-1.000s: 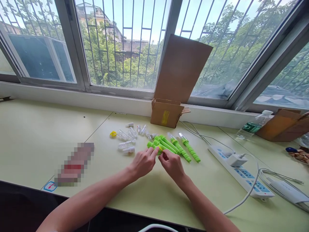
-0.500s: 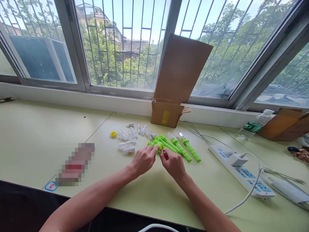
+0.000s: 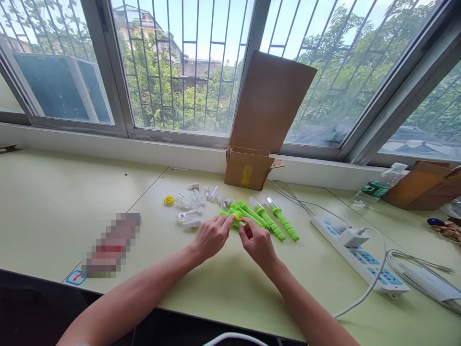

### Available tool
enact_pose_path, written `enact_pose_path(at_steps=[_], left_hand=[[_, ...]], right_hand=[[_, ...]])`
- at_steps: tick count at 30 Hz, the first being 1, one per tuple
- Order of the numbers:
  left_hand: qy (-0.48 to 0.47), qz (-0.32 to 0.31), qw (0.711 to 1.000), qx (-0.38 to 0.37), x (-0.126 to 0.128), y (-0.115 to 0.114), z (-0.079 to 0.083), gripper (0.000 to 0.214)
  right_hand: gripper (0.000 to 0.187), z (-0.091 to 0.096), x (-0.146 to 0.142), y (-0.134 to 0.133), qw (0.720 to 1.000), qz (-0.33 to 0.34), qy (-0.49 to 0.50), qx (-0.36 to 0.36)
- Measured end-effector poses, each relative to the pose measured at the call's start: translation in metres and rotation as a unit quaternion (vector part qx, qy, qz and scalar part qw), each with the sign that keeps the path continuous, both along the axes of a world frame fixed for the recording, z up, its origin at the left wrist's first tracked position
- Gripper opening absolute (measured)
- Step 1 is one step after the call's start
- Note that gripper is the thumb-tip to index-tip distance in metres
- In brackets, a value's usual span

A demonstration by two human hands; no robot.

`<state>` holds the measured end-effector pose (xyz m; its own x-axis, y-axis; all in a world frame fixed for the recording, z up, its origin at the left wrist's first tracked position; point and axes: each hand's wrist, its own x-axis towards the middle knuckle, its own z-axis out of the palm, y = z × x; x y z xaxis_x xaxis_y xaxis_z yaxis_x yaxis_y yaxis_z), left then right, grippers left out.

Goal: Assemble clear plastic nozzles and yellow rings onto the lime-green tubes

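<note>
My left hand (image 3: 212, 236) and my right hand (image 3: 257, 243) meet over the pale green table (image 3: 54, 211), fingers pinched together on a green ribbed tube (image 3: 236, 220) with a yellow bit at its end. Just beyond lie several more green ribbed tubes (image 3: 279, 222) side by side, two with clear tips. To the left of them are several small clear plastic caps (image 3: 190, 203) and a yellow ring (image 3: 168, 200).
An open cardboard box (image 3: 248, 168) stands by the window sill with its flap up. A white power strip (image 3: 360, 257) with cables lies to the right. Farther right are a plastic bottle (image 3: 382, 185) and another cardboard box (image 3: 423, 185). A blurred patch (image 3: 111, 244) lies left.
Both hands have stayed pinched on the green tube, shifting only slightly; the fingertips have worked a little at its yellow end.
</note>
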<state>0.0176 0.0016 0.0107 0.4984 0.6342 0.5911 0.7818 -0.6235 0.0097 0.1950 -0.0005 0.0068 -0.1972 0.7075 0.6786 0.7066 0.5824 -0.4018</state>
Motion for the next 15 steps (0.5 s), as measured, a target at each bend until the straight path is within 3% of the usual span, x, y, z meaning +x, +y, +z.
enact_pose_path(at_steps=[6, 9, 12, 15], left_hand=[[-0.009, 0.002, 1.0, 0.022, -0.004, 0.003, -0.005, 0.041], [-0.002, 0.002, 1.0, 0.029, -0.006, 0.003, -0.006, 0.04], [0.02, -0.019, 0.999, 0.033, -0.005, 0.0, -0.005, 0.04], [0.022, -0.037, 0.999, 0.029, -0.002, -0.002, -0.002, 0.041]], right_hand=[[0.021, -0.001, -0.006, -0.004, 0.984, 0.061, 0.129, -0.106], [0.022, -0.004, -0.008, -0.007, 0.978, 0.084, 0.143, -0.128], [0.016, -0.008, -0.015, -0.011, 0.986, 0.111, 0.065, -0.101], [0.022, -0.008, -0.019, -0.013, 0.995, 0.101, -0.001, -0.025]])
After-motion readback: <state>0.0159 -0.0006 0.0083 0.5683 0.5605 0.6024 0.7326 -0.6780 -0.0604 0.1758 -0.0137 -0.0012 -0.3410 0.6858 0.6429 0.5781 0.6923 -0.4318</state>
